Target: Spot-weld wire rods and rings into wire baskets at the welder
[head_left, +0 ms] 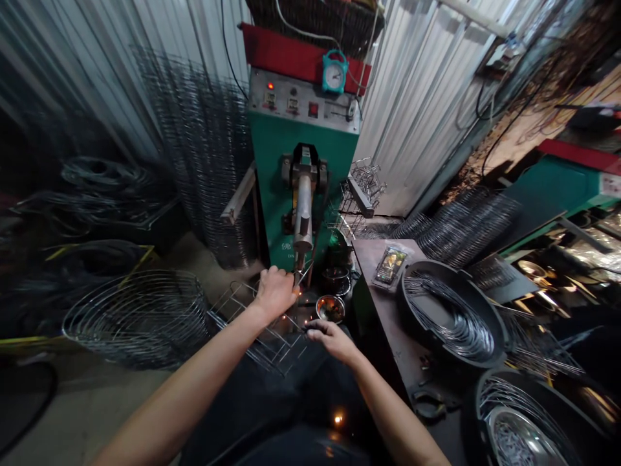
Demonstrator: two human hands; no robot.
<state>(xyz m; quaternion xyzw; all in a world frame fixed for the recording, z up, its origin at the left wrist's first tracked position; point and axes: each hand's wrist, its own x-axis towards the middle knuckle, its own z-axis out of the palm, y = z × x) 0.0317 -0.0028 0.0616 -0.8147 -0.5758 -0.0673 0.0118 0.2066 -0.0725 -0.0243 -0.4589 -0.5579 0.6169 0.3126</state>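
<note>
Under the electrode [303, 223] of a green spot-welding machine [305, 123], a wire rack [276, 353] of thin metal rods lies tilted above my dark-covered lap. My left hand [274, 296] is closed on the rack's upper part, right beside the electrode tip; its fingertips are partly hidden. My right hand [334, 339] pinches at the rack's right edge, with something dark on or at the fingertips. Small orange sparks glow between the hands and one bright spark is lower, over my lap. A metal bowl [330, 309] stands just beyond my right hand.
To the right, a bench [383, 317] carries a phone [389, 265] and a black round tray [405, 307] of wire rings; another black tray [478, 414] is nearer. Stacked wire rings [140, 317] stand left. A tall wire stack [208, 155] leans on the corrugated wall [398, 116].
</note>
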